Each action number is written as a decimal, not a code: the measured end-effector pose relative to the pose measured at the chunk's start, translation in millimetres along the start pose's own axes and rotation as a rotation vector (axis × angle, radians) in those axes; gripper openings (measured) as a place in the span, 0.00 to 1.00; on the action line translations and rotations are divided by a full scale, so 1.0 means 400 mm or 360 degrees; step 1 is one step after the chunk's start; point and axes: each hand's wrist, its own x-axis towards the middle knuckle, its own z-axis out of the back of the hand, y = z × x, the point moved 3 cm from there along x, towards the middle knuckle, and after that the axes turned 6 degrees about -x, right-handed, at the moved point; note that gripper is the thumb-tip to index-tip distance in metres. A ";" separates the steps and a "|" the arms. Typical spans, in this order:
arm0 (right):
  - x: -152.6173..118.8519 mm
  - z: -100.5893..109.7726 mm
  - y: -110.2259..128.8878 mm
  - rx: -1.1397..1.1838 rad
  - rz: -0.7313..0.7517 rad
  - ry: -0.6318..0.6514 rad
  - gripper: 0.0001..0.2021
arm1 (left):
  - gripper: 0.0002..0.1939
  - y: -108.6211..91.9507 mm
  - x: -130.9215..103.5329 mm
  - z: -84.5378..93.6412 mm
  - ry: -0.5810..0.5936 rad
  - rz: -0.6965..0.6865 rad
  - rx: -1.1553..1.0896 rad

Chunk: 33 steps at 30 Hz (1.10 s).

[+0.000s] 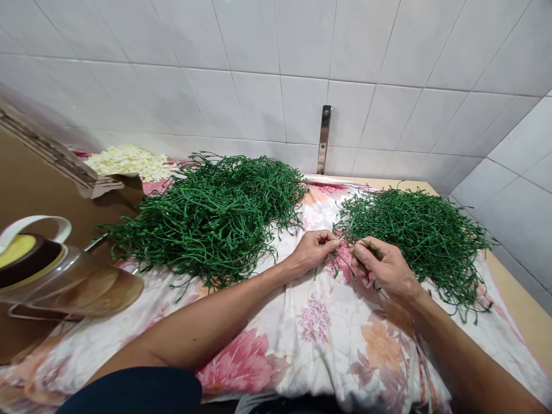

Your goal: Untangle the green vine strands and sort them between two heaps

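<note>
Two heaps of thin green plastic stems lie on a floral cloth [276, 339]: a large left heap [215, 218] and a right heap [418, 236]. Between them my left hand [317, 251] is closed in a pinch near the right heap's left edge, with a green stem hanging under its fingers. Just right of it, nearly touching, my right hand [383, 267] has its fingers curled round a few green stems. What lies between the two sets of fingertips is too small to make out.
At the left stand a clear jug [95, 284] with a brown and yellow lid and a cardboard box [38, 172]. Behind the left heap lies a pile of pale yellow pieces [129, 162]. A metal bracket [324, 138] is fixed to the white tiled wall [254, 103].
</note>
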 end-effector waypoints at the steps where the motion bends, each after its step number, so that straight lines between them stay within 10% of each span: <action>1: 0.000 0.000 -0.002 0.0008 0.0009 0.0000 0.21 | 0.21 -0.001 0.000 -0.001 -0.0003 0.0017 -0.0007; 8: -0.012 0.056 0.040 -0.0548 0.0315 -0.0311 0.19 | 0.21 -0.016 0.002 0.001 -0.0039 -0.0062 -0.0006; 16: -0.044 0.307 0.058 -0.1470 0.0356 -0.1370 0.13 | 0.21 -0.019 0.001 0.003 -0.0125 -0.0015 0.0034; 20: -0.057 0.368 0.041 -0.1880 0.0355 -0.1449 0.22 | 0.20 -0.014 -0.001 0.003 -0.0152 0.0020 -0.0014; 27: -0.078 0.246 0.087 -0.1177 0.0638 -0.1485 0.14 | 0.19 -0.001 0.002 0.004 -0.0164 -0.0065 -0.0037; 33: -0.019 0.006 0.038 -0.0777 0.0361 -0.0215 0.15 | 0.15 -0.009 -0.023 -0.005 -0.0313 -0.0280 0.0203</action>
